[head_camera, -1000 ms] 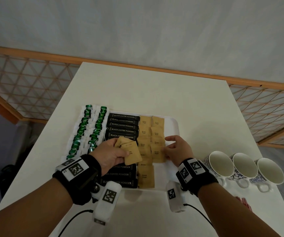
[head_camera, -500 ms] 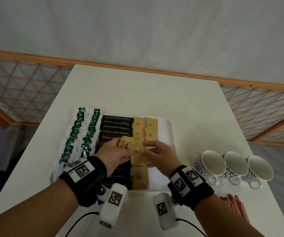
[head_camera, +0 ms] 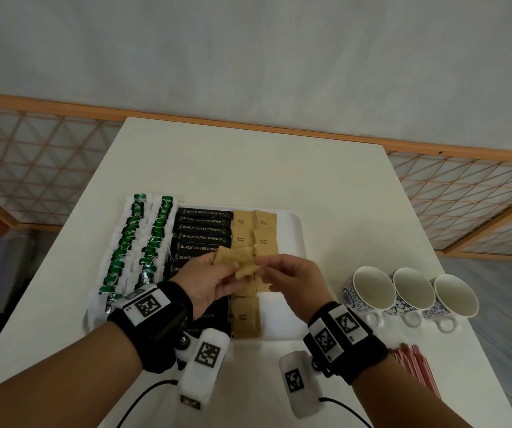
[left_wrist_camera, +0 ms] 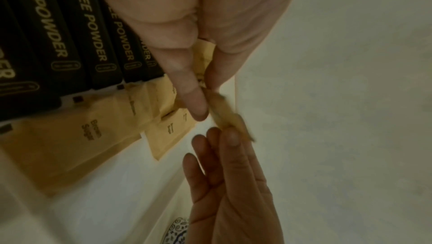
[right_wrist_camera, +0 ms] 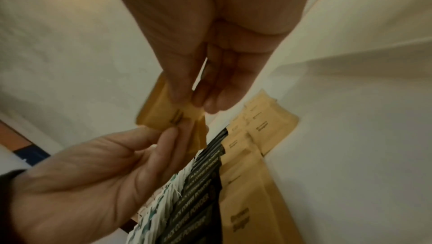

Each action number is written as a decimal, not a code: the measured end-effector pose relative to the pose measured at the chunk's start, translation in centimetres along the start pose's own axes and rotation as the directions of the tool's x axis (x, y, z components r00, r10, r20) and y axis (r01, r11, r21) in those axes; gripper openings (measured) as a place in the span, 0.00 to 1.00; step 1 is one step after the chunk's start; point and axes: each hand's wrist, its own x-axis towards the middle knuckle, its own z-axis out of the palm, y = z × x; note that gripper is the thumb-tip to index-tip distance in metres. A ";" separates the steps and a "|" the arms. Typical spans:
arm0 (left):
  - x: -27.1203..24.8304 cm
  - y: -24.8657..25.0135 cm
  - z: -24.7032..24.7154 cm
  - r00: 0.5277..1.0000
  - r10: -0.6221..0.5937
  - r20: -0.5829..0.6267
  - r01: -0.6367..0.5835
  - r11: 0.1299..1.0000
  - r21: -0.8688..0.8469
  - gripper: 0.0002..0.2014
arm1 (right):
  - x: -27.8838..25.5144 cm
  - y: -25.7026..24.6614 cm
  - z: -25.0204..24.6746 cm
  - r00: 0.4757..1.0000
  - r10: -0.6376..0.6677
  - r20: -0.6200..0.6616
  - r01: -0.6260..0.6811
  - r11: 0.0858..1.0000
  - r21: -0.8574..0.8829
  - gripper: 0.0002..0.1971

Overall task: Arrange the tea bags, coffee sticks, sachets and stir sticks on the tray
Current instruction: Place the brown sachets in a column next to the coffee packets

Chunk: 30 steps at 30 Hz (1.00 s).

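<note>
A white tray [head_camera: 291, 230] holds rows of green tea bags [head_camera: 125, 251], black coffee sticks [head_camera: 202, 230] and two columns of brown sugar sachets [head_camera: 264, 223]. Above the tray's middle my left hand [head_camera: 233, 270] grips a small fan of brown sachets [head_camera: 236, 257]. My right hand [head_camera: 264, 267] pinches the edge of one sachet in that fan. The left wrist view shows the held sachet [left_wrist_camera: 222, 116] between my left thumb and fingers, with the right fingertips [left_wrist_camera: 231, 137] touching its end. In the right wrist view the sachet [right_wrist_camera: 161, 116] is pinched by both hands.
Three patterned cups [head_camera: 372, 288] stand in a row right of the tray. Red stir sticks [head_camera: 412, 362] lie on the table at the near right edge. A strip of bare tray runs along the tray's right side. A lattice railing runs behind the table.
My right hand has left the right sachet column on the tray, moved left to my left hand and taken hold of a sachet there. The left hand has stayed in place.
</note>
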 end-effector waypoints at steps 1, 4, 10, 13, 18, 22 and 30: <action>-0.1 0.0 0.1 1.000 -0.015 0.000 0.015 0.999 0.045 0.11 | 0.1 0.1 -0.2 0.999 -0.011 -0.038 0.010 1.000 -0.026 0.07; -0.1 -0.1 0.2 0.999 -0.022 -0.031 0.027 0.986 0.165 0.07 | 0.4 0.1 -0.9 0.993 0.049 -0.107 -0.052 0.998 -0.026 0.02; -0.5 0.3 -0.6 0.995 0.001 -0.102 0.014 0.989 0.147 0.08 | 0.3 1.0 -2.2 0.973 0.198 -0.119 -0.213 0.969 -0.127 0.10; -0.7 0.7 -1.0 0.991 0.039 -0.131 -0.022 0.991 0.129 0.07 | 0.6 1.9 -2.4 0.966 0.219 -0.137 -0.246 0.942 -0.227 0.09; -0.7 0.8 -1.6 0.983 0.103 -0.152 -0.072 0.979 0.192 0.09 | 0.8 2.5 -2.4 0.959 0.243 -0.144 -0.278 0.903 -0.329 0.06; -0.5 0.6 -2.0 0.984 0.096 -0.149 -0.068 0.981 0.181 0.06 | 0.9 2.8 -2.2 0.956 0.245 -0.163 -0.288 0.892 -0.348 0.06; -0.5 0.4 -2.3 0.986 0.100 -0.131 -0.062 0.962 0.265 0.11 | 1.0 3.0 -2.2 0.961 0.187 -0.203 -0.260 0.862 -0.435 0.04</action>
